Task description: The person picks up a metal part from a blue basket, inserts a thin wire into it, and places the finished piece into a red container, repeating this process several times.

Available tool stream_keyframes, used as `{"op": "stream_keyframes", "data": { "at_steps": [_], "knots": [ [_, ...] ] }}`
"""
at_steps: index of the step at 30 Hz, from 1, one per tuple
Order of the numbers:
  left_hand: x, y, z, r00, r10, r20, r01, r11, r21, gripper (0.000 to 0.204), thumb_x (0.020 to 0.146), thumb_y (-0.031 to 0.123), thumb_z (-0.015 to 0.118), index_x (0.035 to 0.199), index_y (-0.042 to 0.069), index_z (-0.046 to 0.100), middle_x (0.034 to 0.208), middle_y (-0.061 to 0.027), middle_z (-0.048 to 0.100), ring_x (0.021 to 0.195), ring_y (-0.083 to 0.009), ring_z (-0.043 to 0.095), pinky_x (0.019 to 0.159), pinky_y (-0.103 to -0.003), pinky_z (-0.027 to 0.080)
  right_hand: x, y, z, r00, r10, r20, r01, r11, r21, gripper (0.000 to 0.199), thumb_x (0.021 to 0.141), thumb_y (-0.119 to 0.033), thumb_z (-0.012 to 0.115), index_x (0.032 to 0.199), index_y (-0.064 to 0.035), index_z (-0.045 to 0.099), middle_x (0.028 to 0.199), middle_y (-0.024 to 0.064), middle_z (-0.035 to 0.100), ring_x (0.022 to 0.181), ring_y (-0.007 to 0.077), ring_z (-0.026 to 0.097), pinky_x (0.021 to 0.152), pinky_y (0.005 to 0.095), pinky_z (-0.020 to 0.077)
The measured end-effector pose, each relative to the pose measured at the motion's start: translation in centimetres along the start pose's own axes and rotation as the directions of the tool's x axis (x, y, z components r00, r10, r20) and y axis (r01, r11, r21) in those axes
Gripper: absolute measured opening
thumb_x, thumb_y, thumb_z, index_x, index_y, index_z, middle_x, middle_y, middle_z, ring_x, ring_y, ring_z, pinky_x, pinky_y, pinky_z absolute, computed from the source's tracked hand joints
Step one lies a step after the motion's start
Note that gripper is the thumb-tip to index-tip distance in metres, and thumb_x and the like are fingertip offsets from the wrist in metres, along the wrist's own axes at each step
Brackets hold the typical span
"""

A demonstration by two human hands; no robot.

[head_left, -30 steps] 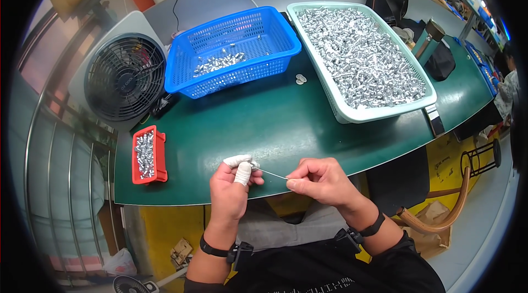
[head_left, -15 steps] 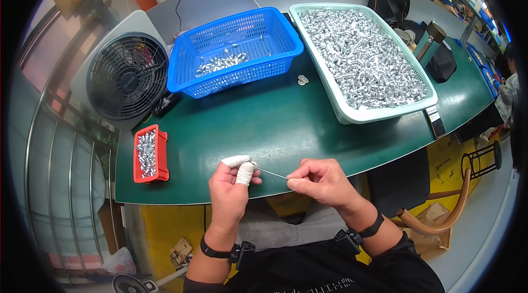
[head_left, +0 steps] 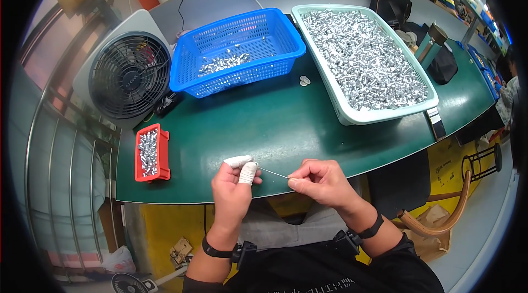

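Note:
My left hand (head_left: 233, 194), with white wrapping on its thumb and index finger, is closed in a pinch near the table's front edge. Whatever small thing sits between those wrapped fingertips is too hidden to make out. My right hand (head_left: 323, 184) pinches one end of a thin metal rod (head_left: 273, 172) between thumb and index finger. The rod's other end reaches the left fingertips. Left of my hands, a small red bin (head_left: 163, 155) holds many short silvery metal parts (head_left: 148, 153).
On the green table (head_left: 242, 122) stand a blue basket (head_left: 242, 76) with some metal parts and a pale green basket (head_left: 379, 115) heaped with them. A fan (head_left: 129, 76) stands at left. Small discs (head_left: 304, 81) lie between the baskets; a phone-like object (head_left: 436, 122) is at right.
Both hands keep the same pinch and the rod keeps nearly the same position. The whole view has shifted very slightly.

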State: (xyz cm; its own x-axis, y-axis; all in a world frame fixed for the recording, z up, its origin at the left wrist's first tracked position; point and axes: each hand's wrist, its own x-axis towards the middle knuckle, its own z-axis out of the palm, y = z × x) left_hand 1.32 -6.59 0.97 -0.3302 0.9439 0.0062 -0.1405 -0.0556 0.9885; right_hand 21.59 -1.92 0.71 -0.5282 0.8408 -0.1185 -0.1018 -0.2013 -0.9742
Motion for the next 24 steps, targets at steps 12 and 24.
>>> {"op": "stream_keyframes", "data": {
  "at_steps": [12, 24],
  "knots": [
    [0.1, 0.4, -0.2, 0.995, -0.101, 0.022, 0.103, 0.986, -0.13, 0.011, 0.096, 0.003, 0.06, 0.105, -0.003, 0.06, 0.09, -0.0099, 0.067, 0.076, -0.0145, 0.065, 0.065, -0.026, 0.054, 0.0, -0.1, 0.1, 0.999, 0.019, 0.051, -0.026, 0.991, 0.133, 0.006, 0.087, -0.003, 0.071, 0.09, 0.0026, 0.072, 0.08, 0.0003, 0.061, 0.068, 0.004, 0.055, 0.057, 0.0198, 0.0405],
    [0.5, 0.0, -2.1, 0.965, -0.255, 0.063, 0.261, 0.958, -0.121, 0.011, 0.098, 0.01, 0.058, 0.1, -0.001, 0.06, 0.085, -0.0086, 0.065, 0.068, -0.0146, 0.061, 0.06, -0.027, 0.052, -0.1, 0.3, 1.0, 0.961, -0.272, 0.048, 0.27, 0.89, -0.367, 0.005, 0.087, -0.002, 0.071, 0.089, 0.002, 0.072, 0.079, 0.0012, 0.061, 0.066, 0.0057, 0.055, 0.057, 0.0208, 0.042]
  ]
}}
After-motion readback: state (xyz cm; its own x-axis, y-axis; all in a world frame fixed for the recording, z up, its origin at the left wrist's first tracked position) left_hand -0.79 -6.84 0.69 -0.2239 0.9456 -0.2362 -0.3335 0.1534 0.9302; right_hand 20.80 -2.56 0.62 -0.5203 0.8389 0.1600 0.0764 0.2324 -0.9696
